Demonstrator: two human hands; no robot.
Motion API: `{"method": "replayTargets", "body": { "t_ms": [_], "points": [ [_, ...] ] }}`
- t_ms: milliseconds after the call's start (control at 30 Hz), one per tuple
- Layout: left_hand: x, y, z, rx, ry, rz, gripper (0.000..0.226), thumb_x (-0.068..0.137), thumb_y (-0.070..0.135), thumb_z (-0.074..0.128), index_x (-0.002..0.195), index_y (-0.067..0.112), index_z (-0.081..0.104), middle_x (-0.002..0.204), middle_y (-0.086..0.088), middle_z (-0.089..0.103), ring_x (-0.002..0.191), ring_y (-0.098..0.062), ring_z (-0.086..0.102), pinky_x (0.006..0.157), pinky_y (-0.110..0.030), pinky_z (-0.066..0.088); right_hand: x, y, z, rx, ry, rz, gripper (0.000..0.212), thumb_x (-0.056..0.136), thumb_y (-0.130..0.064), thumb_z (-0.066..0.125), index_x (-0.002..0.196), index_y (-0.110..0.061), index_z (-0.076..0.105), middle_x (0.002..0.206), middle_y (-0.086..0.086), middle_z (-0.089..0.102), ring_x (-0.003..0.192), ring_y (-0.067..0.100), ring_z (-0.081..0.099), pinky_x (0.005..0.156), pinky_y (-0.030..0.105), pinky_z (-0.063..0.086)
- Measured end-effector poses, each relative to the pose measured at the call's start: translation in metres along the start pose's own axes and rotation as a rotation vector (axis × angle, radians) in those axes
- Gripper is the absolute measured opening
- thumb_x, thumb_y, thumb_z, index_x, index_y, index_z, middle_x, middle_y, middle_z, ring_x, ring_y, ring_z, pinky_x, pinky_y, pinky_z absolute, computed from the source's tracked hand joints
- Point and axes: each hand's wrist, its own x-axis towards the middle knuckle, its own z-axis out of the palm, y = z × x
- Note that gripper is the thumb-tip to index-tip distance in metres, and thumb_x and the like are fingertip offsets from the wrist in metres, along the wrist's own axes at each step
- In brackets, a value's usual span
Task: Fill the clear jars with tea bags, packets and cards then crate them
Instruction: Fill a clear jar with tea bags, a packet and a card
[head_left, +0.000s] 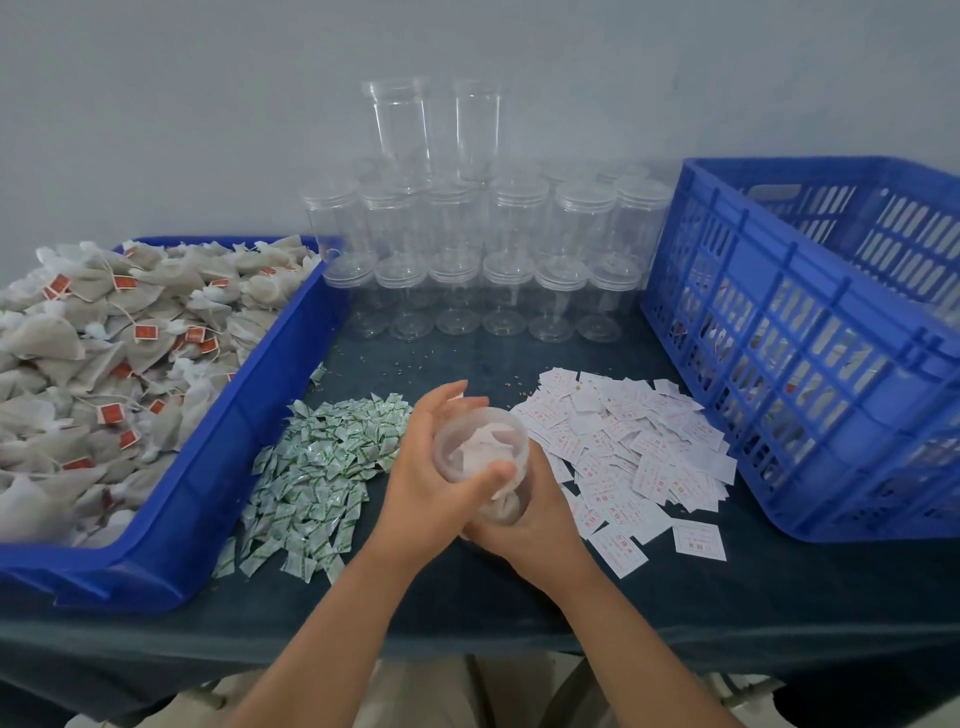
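Left grip (431, 478) cups the jar (480, 449) at its side, thumb across the rim. Right grip (540, 525) wraps the lower body. Jar likely light, stiff, slick plastic, tea bags (503, 506) inside soft: hold round the body.

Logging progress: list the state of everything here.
held jar: lidless, tilted, partly filled
left hand: grips the held jar
right hand: grips the held jar
stacked jars: empty
tray: heaped with tea bags
crate: contents unclear
packets: loose pile
cards: loose pile
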Motion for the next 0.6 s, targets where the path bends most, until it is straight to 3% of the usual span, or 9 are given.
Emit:
{"method": "replayTargets", "body": {
  "t_ms": [67,167,300,400,467,533,600],
  "points": [
    [-0.005,-0.008,0.011,-0.170,0.098,-0.007,0.060,0.086,0.050,0.072,0.141,0.031,0.056,0.132,0.007,0.069,0.123,-0.017,0.067,0.097,-0.026,0.054,-0.002,-0.001,0.000,0.040,-0.002,-0.030,0.079,0.084,-0.020,0.094,0.149,-0.028,0.051,0.140,0.003,0.068,0.131,0.026,0.067,0.105,0.055,0.058],
    [-0.006,-0.015,0.026,-0.338,0.197,-0.093,0.056,0.098,0.071,0.049,0.133,0.032,0.067,0.135,-0.007,0.068,0.127,-0.027,0.065,0.105,-0.045,0.054,-0.001,-0.001,0.000,0.085,-0.005,-0.027,0.080,0.085,-0.010,0.091,0.151,-0.024,0.048,0.143,0.001,0.066,0.135,0.025,0.064,0.109,0.046,0.056],
    [-0.001,-0.016,0.033,-0.437,0.220,-0.248,0.065,0.087,0.085,0.045,0.110,0.035,0.080,0.115,-0.005,0.079,0.111,-0.022,0.074,0.083,-0.025,0.060,-0.001,-0.003,-0.004,0.127,-0.027,0.025,0.086,0.076,-0.004,0.087,0.148,-0.030,0.047,0.140,-0.009,0.066,0.133,0.017,0.064,0.105,0.034,0.057],
    [0.000,-0.028,0.032,-0.407,0.252,-0.289,0.071,0.086,0.084,0.036,0.103,0.033,0.081,0.102,-0.006,0.081,0.097,-0.022,0.078,0.071,-0.021,0.059,-0.005,-0.008,-0.005,0.064,-0.033,0.040,0.078,0.080,-0.022,0.083,0.147,-0.037,0.046,0.142,-0.008,0.061,0.135,0.015,0.060,0.110,0.041,0.054],
    [0.001,-0.035,0.031,-0.310,0.248,-0.232,0.082,0.090,0.090,0.028,0.106,0.028,0.079,0.100,-0.006,0.080,0.093,-0.023,0.077,0.069,-0.024,0.059,-0.009,-0.012,-0.004,-0.101,0.013,-0.018,0.075,0.079,-0.039,0.082,0.146,-0.039,0.047,0.142,-0.010,0.056,0.135,0.015,0.055,0.113,0.044,0.050],
    [0.001,-0.040,0.031,-0.176,0.237,-0.172,0.079,0.087,0.095,0.030,0.111,0.034,0.074,0.103,-0.002,0.078,0.094,-0.020,0.076,0.074,-0.036,0.061,-0.009,-0.016,-0.004,-0.226,0.037,-0.030,0.090,0.071,-0.060,0.089,0.148,-0.043,0.044,0.140,-0.017,0.057,0.132,0.009,0.055,0.110,0.038,0.050],
    [0.004,-0.041,0.031,-0.042,0.180,-0.103,0.053,0.088,0.085,0.041,0.114,0.048,0.069,0.108,0.008,0.076,0.097,-0.010,0.073,0.082,-0.043,0.059,-0.004,-0.026,-0.014,-0.290,0.014,0.051,0.117,0.060,-0.080,0.087,0.156,-0.056,0.025,0.141,-0.025,0.057,0.129,0.000,0.057,0.107,0.029,0.052]
  ]
}}
